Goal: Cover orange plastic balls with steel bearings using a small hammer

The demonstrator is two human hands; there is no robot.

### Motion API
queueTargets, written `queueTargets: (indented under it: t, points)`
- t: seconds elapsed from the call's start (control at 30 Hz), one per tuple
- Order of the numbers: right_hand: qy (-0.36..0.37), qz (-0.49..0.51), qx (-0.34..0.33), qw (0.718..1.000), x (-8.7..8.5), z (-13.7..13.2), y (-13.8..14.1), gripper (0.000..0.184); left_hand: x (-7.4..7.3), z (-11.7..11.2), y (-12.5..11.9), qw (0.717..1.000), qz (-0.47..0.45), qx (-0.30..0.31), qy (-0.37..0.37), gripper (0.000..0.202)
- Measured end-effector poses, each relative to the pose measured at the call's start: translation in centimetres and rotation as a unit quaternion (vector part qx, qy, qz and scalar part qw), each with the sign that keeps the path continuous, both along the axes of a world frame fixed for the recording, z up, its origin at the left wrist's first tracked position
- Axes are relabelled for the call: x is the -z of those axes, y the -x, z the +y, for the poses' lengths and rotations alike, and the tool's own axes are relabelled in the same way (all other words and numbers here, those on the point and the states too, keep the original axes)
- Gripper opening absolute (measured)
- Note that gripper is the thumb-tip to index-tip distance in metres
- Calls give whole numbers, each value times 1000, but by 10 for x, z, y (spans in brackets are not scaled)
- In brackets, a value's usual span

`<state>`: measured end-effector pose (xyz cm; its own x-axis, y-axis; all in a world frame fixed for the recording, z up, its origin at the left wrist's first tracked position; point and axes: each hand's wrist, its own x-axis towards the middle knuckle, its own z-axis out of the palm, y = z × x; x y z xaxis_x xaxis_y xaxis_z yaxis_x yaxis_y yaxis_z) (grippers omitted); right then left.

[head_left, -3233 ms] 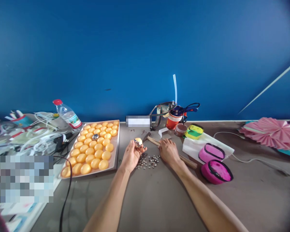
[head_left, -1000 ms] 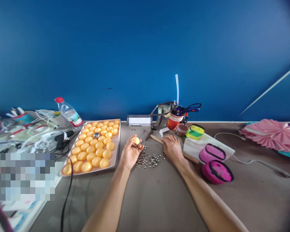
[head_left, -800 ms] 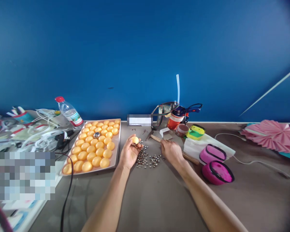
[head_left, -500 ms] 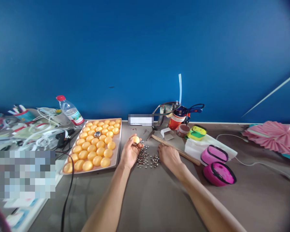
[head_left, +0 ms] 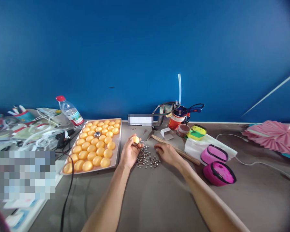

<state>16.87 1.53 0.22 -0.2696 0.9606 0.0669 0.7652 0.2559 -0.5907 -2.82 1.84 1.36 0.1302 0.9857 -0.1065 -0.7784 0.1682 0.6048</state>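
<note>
My left hand (head_left: 130, 153) is closed around a yellow ball (head_left: 135, 139), and shiny beads show on one side of it. My right hand (head_left: 168, 154) is just beside the pile of shiny beads (head_left: 145, 158) on the table (head_left: 152, 199), with its fingers bent and close together; from here I can't tell if it holds a bead. Behind that hand lies a hammer (head_left: 188, 157) with a wooden handle. On my left, a white tray (head_left: 117, 138) holds rows of yellow balls (head_left: 91, 148), and among them sits one ball that looks all silver (head_left: 97, 134). Near the tray's far corner I see a clear bottle (head_left: 72, 113) with a red cap, tilted over. Farther left, a blue cup (head_left: 26, 116) has pens in it. Back by the blue wall (head_left: 135, 58), a red cup (head_left: 176, 121) has something dark blue in its top, and a glass jar (head_left: 163, 121) is next to it. In front is a little round tub (head_left: 183, 130) with reddish-brown stuff inside. To the right I see a yellow pouch (head_left: 197, 132) and two pink pouches (head_left: 214, 155); I can't make out what they hold.
</note>
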Motion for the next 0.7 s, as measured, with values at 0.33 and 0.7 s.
queueTargets:
  t: [0.33, 0.7]
  points:
    - [70, -7, -123, 990, -18, -7, 0, 30, 0, -2, -4, 1000, -5, 23, -1, 36]
    - [39, -29, -133, 990, -11, -5, 3, 21, -1, -2, -5, 999, -30, 39, 17, 36]
